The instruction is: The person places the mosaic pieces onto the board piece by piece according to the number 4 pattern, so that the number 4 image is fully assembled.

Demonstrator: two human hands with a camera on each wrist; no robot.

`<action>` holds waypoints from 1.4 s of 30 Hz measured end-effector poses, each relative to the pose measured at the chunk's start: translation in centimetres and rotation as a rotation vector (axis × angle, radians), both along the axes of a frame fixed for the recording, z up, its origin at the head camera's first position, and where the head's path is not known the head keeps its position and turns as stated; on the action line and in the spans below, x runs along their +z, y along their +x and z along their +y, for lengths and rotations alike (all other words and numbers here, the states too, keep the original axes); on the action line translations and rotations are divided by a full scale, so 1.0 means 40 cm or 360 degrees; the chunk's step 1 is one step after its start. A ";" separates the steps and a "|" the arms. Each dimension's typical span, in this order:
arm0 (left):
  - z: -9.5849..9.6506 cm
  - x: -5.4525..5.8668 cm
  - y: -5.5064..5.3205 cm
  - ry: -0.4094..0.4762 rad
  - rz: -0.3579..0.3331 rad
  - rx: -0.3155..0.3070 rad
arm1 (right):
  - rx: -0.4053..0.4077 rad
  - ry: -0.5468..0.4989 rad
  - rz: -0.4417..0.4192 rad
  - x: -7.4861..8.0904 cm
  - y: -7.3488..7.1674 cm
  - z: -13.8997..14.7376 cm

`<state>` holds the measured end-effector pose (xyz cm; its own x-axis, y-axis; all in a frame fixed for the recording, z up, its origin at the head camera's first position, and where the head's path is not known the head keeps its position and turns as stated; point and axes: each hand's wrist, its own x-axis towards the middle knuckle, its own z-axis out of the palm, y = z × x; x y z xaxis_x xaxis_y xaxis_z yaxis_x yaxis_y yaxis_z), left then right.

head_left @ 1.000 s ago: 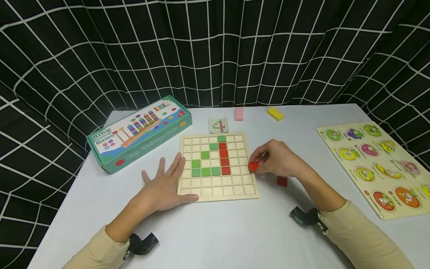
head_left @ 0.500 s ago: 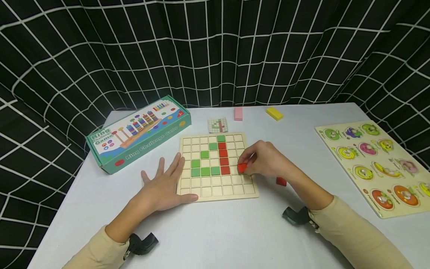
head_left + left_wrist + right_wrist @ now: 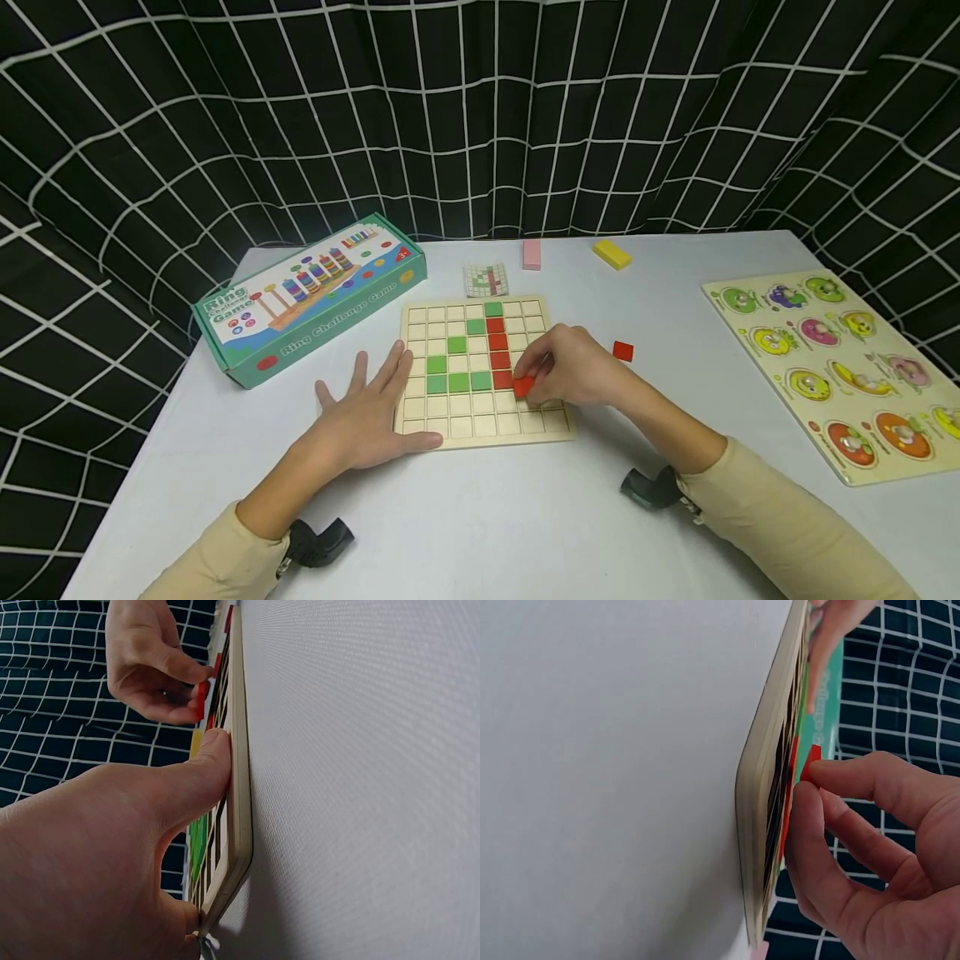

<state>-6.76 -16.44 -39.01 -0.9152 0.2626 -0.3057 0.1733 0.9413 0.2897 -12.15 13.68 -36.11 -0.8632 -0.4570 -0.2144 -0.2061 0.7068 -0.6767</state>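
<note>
A wooden grid board (image 3: 485, 427) lies on the white table, with several green tiles (image 3: 458, 382) and a column of red tiles (image 3: 499, 360) in its cells. My left hand (image 3: 363, 429) rests with spread fingers at the board's left edge, thumb over the near left corner. Between thumb and fingertips, my right hand (image 3: 573, 367) pinches a red tile (image 3: 523, 386) low over the board, just right of the lowest red tile in the column. That pinched red tile (image 3: 811, 761) is tilted in the right wrist view. Another red tile (image 3: 622, 351) lies on the table beyond my right wrist.
A small pattern card (image 3: 486, 281) lies behind the board. Farther back are a pink block (image 3: 532, 255) and a yellow block (image 3: 612, 254). A green Ring Challenge Game box (image 3: 311, 296) stands back left; a fruit puzzle board (image 3: 832, 367) lies at the right.
My right hand has carried the red tile leftward from the board's right edge to over its cells. A red tile now shows beyond my wrist; the one nearer is no longer visible. The left hand stays put.
</note>
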 end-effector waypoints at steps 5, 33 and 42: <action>0.000 -0.001 -0.001 0.0006 0.0002 0.0001 | 0.0045 0.0003 0.0002 0.001 0.007 -0.013; -0.001 0.001 0.001 0.0005 0.0011 0.0001 | 0.0178 0.0116 0.0133 0.014 0.023 -0.075; -0.004 0.000 0.002 0.0015 0.0004 0.0005 | 0.0208 0.0095 0.0178 0.015 0.028 -0.080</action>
